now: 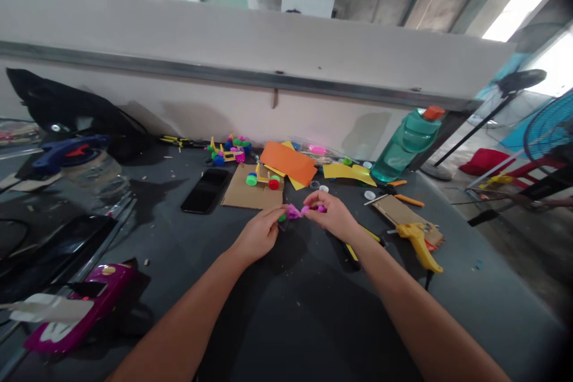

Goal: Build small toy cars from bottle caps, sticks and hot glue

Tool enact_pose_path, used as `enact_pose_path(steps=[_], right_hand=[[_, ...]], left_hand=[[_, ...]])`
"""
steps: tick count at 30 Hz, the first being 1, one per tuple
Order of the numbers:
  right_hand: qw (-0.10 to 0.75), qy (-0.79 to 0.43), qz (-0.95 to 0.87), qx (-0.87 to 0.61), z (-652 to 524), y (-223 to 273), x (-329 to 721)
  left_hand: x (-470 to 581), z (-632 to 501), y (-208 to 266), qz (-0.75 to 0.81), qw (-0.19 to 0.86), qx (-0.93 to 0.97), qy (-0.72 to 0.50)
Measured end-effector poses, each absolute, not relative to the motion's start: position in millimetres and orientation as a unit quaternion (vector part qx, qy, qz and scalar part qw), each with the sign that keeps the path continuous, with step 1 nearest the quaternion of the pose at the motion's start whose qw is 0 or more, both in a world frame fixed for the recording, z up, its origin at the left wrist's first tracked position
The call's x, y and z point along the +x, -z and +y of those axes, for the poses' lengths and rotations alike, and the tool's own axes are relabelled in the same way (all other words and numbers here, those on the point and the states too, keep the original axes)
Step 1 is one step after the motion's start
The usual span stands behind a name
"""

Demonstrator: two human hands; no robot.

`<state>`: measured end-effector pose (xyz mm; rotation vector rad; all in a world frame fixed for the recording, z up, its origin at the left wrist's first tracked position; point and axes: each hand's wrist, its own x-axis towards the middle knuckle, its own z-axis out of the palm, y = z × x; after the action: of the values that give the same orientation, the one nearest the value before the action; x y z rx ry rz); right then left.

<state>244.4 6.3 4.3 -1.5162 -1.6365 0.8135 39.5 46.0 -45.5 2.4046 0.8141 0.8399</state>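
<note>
Just beyond the middle of the table, my left hand [258, 234] is closed in a pinch on a small pink and green piece [293, 212], partly covered by my fingers. My right hand [335, 216] pinches a bright pink piece [306, 210] close beside it. Whether the two pieces touch, I cannot tell. Behind my left hand, a small toy car [262, 181] with green and red wheels stands on a cardboard sheet [239, 194]. More colourful toy cars [226, 154] stand farther back.
A phone [205, 190] lies to the left, with a magenta power strip [85, 304] nearer me. On the right are a yellow glue gun [418, 242], orange-handled pliers [409, 200], a yellow-black cutter [352, 255] and a tall green bottle [403, 146]. Orange paper [289, 162] lies near the wall.
</note>
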Motion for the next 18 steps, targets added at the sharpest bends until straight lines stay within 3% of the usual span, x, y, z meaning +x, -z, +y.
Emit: enact_pose_path(steps=[7, 13, 18], right_hand=[[0.305, -0.175, -0.749, -0.562, 4, 13, 237], [0.193, 0.071, -0.802, -0.56, 4, 28, 231], [0.148, 0.123, -0.801, -0.566, 6, 30, 227]], left_hand=[[46, 46, 52, 0.331, 0.229, 0.855, -0.327], [53, 41, 51, 0.31, 0.249, 0.853, -0.339], [55, 41, 52, 0.306, 0.251, 0.85, -0.348]])
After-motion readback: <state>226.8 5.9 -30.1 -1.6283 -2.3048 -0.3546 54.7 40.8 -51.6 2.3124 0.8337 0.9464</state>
